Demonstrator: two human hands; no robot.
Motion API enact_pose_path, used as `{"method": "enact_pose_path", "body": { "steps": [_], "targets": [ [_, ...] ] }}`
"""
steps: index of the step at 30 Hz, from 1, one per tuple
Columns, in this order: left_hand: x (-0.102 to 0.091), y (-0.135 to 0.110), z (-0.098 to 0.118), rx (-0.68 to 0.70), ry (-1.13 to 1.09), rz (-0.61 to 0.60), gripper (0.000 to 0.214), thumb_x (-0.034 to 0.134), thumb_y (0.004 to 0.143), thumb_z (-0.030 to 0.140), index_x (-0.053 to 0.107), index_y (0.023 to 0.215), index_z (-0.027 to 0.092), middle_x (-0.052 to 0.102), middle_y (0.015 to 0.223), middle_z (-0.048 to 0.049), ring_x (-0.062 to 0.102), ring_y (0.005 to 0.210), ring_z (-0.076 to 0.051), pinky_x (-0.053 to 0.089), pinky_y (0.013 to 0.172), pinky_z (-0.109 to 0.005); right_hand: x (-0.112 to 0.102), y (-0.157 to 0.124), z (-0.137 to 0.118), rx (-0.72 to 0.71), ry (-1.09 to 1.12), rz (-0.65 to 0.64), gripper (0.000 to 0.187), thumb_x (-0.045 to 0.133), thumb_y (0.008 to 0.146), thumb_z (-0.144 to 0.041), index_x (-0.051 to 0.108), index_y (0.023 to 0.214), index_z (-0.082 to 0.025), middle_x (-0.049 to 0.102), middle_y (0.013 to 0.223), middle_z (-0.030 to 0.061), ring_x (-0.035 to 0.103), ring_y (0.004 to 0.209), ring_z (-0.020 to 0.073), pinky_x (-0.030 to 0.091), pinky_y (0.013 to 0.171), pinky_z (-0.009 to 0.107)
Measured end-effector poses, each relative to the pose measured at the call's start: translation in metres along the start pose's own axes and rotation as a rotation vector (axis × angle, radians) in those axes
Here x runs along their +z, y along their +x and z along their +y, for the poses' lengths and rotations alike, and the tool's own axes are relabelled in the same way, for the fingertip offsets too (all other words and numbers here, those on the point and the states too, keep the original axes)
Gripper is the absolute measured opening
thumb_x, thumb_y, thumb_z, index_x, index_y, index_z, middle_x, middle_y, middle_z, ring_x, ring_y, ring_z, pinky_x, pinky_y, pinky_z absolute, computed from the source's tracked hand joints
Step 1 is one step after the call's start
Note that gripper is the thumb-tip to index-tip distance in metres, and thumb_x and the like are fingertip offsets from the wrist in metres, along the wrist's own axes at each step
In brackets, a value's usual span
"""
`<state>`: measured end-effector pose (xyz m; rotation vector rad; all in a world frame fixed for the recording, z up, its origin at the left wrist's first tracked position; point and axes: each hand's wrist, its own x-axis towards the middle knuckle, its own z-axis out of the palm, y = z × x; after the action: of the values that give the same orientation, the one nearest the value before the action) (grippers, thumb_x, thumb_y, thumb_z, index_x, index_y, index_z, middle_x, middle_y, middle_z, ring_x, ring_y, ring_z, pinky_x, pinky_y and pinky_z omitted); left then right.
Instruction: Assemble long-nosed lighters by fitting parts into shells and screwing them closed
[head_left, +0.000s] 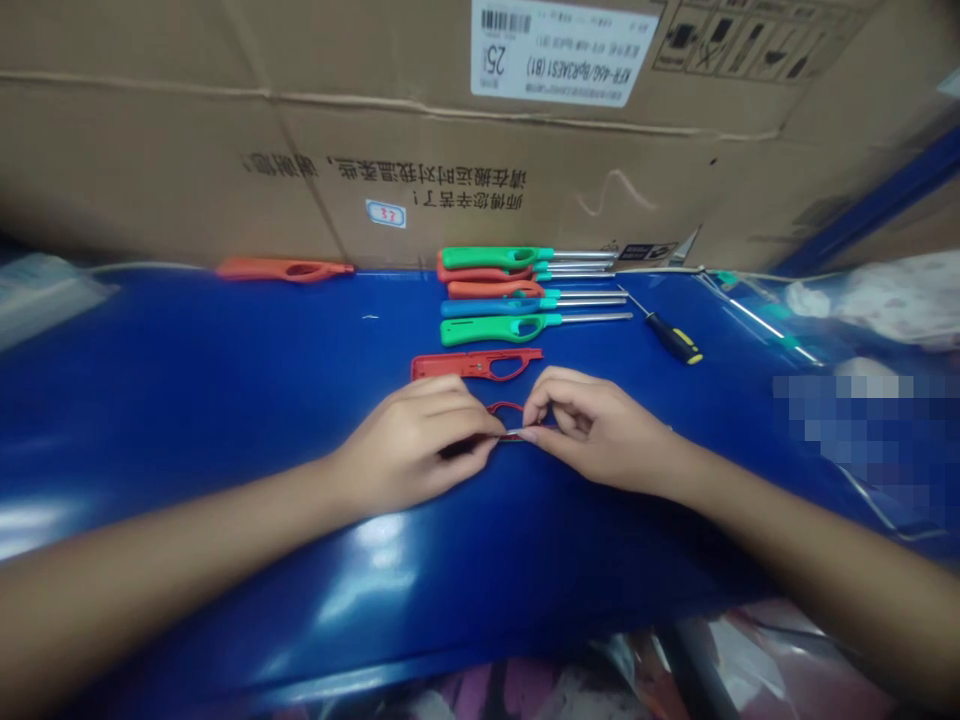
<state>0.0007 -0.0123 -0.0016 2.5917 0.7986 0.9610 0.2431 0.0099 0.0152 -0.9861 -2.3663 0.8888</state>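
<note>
My left hand (420,440) and my right hand (589,425) meet at the middle of the blue table (225,400), both with fingers pinched on a red lighter shell half (506,410) that is mostly hidden under them. A thin metal piece shows between the fingertips. Just beyond my hands lies another red shell half (476,364), open side up. Behind it, several assembled long-nosed lighters (517,290) in green, red and blue lie in a row with their metal tubes pointing right.
A screwdriver with a black and yellow handle (671,338) lies right of the lighters. One orange lighter body (285,269) rests at the back left. Large cardboard boxes (375,120) wall off the back. Clear plastic bags sit at both table ends.
</note>
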Motion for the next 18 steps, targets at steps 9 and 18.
{"method": "enact_pose_path", "body": {
  "steps": [9, 18],
  "targets": [
    [-0.0022, -0.0005, 0.0005, 0.005, -0.007, 0.01, 0.015, 0.064, 0.091, 0.016, 0.074, 0.101, 0.019, 0.075, 0.09, -0.006, 0.066, 0.084, -0.018, 0.054, 0.08, -0.032, -0.003, -0.0042, -0.0021, 0.073, 0.007, -0.023, 0.004, 0.062, 0.092, -0.023, 0.059, 0.092, -0.02, 0.042, 0.067, -0.0061, 0.037, 0.054, 0.008, 0.032, 0.053, 0.023],
    [-0.004, -0.0015, -0.0007, -0.022, 0.027, 0.019, 0.014, 0.065, 0.09, 0.018, 0.075, 0.099, 0.021, 0.076, 0.093, -0.0042, 0.065, 0.085, -0.017, 0.053, 0.08, -0.033, -0.0009, -0.0043, 0.0037, 0.106, 0.07, -0.007, 0.009, 0.062, 0.093, -0.028, 0.061, 0.092, -0.02, 0.035, 0.055, -0.01, 0.031, 0.047, 0.0069, 0.026, 0.048, 0.023]
  ]
}}
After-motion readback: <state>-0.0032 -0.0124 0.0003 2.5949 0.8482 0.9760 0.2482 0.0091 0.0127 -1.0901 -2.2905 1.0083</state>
